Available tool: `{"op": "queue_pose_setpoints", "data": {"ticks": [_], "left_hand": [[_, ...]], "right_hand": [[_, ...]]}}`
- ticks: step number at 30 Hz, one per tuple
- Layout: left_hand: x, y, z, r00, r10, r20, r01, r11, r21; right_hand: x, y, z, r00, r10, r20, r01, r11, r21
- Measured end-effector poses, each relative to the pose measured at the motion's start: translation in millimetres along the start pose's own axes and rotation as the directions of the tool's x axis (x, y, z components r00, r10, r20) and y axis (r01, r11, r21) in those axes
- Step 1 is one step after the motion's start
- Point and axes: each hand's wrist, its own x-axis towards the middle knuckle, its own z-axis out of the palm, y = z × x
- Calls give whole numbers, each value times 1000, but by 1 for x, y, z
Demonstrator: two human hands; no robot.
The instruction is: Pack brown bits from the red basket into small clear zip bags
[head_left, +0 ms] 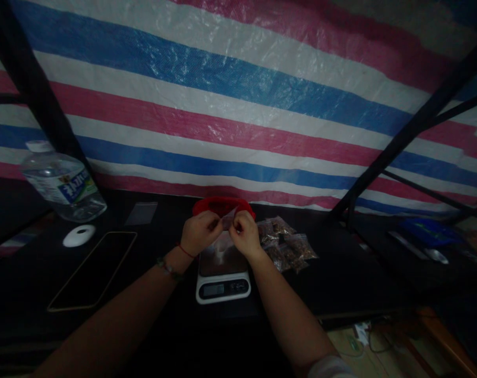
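A small clear plastic bag (pixel 229 218) is pinched between my two hands, above a digital kitchen scale (pixel 223 286). My left hand (pixel 201 231) grips it from the left, fingers closed. From the other side my right hand (pixel 246 234) holds it, thumb and fingers pressed together. The scale has a metal plate, a white front and a lit display too dim to read. Right behind my hands stands a red container (pixel 218 202), partly hidden by them. Several filled clear zip bags (pixel 289 247) with brownish contents lie right of the scale.
On the left stand a large water bottle (pixel 65 184), a white mouse-shaped object (pixel 79 235), a dark phone (pixel 94 273) and a flat clear bag (pixel 141 213). Black metal legs (pixel 374 173) frame the table before a striped sheet (pixel 222 126). A blue item (pixel 427 232) lies far right.
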Motion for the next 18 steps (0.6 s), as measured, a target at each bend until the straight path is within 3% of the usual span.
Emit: {"op": "queue_pose_setpoints", "data": {"ticks": [4,11,15,18], "left_hand": [[-2,4,3,998,57,-12,-57,998,15],[-1,-3,1,966,258,-8,-258,965,-56],[-1,-25,1,988,12,-157,-34,990,-139],[-2,-41,6,991,-114,-70,84,935,-345]], "right_hand": [[0,-1,0,998,-69,4,69,998,10],[-4,5,2,997,-6,71,2,998,55],[-2,7,1,1000,6,26,-9,995,102],[-2,7,2,999,8,50,-14,993,120]]}}
